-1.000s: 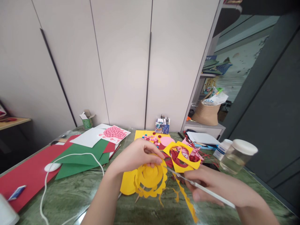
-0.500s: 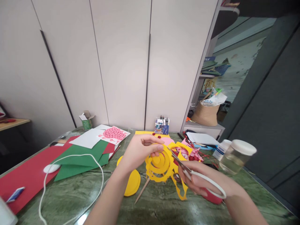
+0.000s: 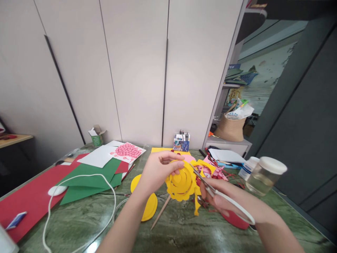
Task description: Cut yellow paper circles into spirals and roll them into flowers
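My left hand (image 3: 165, 168) pinches the top edge of a yellow paper spiral (image 3: 181, 183), whose outer rim is scalloped. In my right hand (image 3: 214, 196) is a pair of scissors (image 3: 214, 191) with white handles. The blades lie at the spiral's right edge, close to my left fingertips; whether they touch the paper I cannot tell. A narrow yellow offcut (image 3: 196, 205) hangs below the blades. Under my left forearm lie round yellow paper discs (image 3: 150, 207), partly hidden. A thin wooden stick (image 3: 160, 212) rests on the table below the spiral.
Yellow, pink and red paper scraps (image 3: 210, 171) pile up behind my right hand. A lidded clear jar (image 3: 264, 177) stands at the right. Green sheets (image 3: 89, 181), a long red sheet (image 3: 31, 198) and a white cable (image 3: 115, 196) lie at the left. A marker box (image 3: 181, 143) stands at the back.
The spiral has turned in my left hand and its coils sit closer together. The yellow offcut hanging by the blades looks shorter and narrower. The scissors have shifted slightly.
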A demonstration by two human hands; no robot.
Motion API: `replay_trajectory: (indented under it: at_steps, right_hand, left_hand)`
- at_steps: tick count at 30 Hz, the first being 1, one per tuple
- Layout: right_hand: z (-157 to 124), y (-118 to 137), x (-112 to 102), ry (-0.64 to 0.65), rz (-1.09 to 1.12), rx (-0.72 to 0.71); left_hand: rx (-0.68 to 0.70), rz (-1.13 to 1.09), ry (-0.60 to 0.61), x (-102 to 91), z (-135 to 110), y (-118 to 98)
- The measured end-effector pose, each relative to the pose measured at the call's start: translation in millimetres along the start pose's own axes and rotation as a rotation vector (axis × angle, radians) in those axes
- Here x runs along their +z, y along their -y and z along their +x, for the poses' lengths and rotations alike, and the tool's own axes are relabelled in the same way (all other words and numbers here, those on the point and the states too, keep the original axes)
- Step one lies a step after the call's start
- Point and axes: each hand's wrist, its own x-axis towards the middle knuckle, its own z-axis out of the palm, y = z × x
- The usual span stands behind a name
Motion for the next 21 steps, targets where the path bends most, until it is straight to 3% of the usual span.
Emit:
replay_trajectory:
  at_steps: [5,11,16,21]
  right_hand:
    - [-6.6,6.7,-9.8,-0.018,-0.304,-0.006]
    - [-10.9,1.6,-14.8,-0.011,-0.459,0.062]
    - [-8.6,7.4,-13.2,0.021,-0.394,0.021]
    - [-4.3,1.4,-5.8,0.055,-0.090,0.079]
  left_hand:
    - [0.001,0.157,0.080,-3.5,-1.2,-2.2]
    - [0.005,0.236,0.157,-6.1,-2.2,-4.7]
    - [0.011,0.226,0.125,-9.1,-1.6,-6.2]
    - [0.035,0.131,0.009,-10.6,0.3,-4.2]
